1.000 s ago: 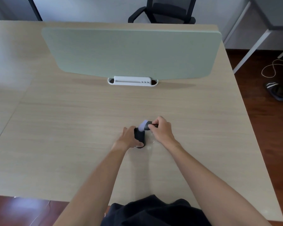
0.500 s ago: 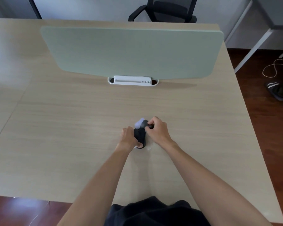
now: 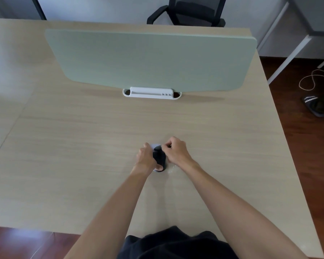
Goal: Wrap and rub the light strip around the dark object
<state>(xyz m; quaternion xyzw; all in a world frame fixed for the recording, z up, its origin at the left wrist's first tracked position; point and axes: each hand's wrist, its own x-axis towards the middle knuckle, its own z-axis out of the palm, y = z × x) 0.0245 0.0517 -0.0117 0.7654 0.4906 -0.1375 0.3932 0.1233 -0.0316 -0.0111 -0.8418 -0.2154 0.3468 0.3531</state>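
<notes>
A small black object (image 3: 160, 160) stands on the light wooden table (image 3: 82, 156), near its front middle. My left hand (image 3: 145, 157) grips its left side, thumb curled low round its base. My right hand (image 3: 176, 151) pinches a small black part at the object's top. A pale lilac-white piece (image 3: 153, 146) shows just behind the top, between both hands. What the object is I cannot make out.
A pale green divider panel (image 3: 150, 58) stands across the table's far half on a white base (image 3: 151, 93). A black office chair (image 3: 191, 12) is behind it. Right of the table, on the dark floor, lie a sandal (image 3: 314, 105) and a white cable (image 3: 314, 79).
My right hand has moved left and down, bringing the pale piece and the black part closer onto the object's top. My left hand has kept its grip.
</notes>
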